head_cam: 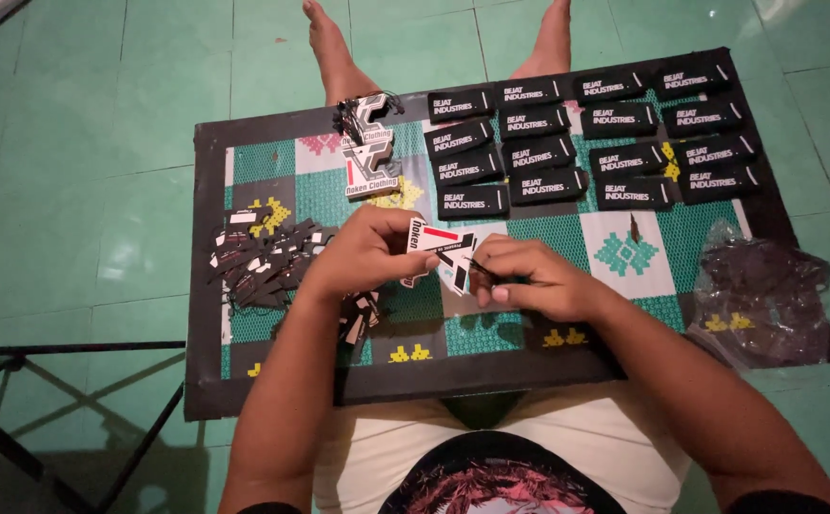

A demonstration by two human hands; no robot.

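My left hand (363, 252) holds a white, black and red paper hang tag (439, 249) over the middle of a patterned green mat (624, 249) on a low black board. My right hand (529, 278) pinches a thin dark string (482, 271) right at the tag's lower edge. The two hands meet at the tag. A loose heap of small dark tags (263, 259) lies just left of my left hand.
A stack of finished shaped tags with black strings (369, 148) sits at the mat's far left. Several rows of black rectangular labels (586, 133) cover the far right. A crumpled clear plastic bag (762, 290) lies at the right edge. My bare legs stretch out beyond the board on the green tiled floor.
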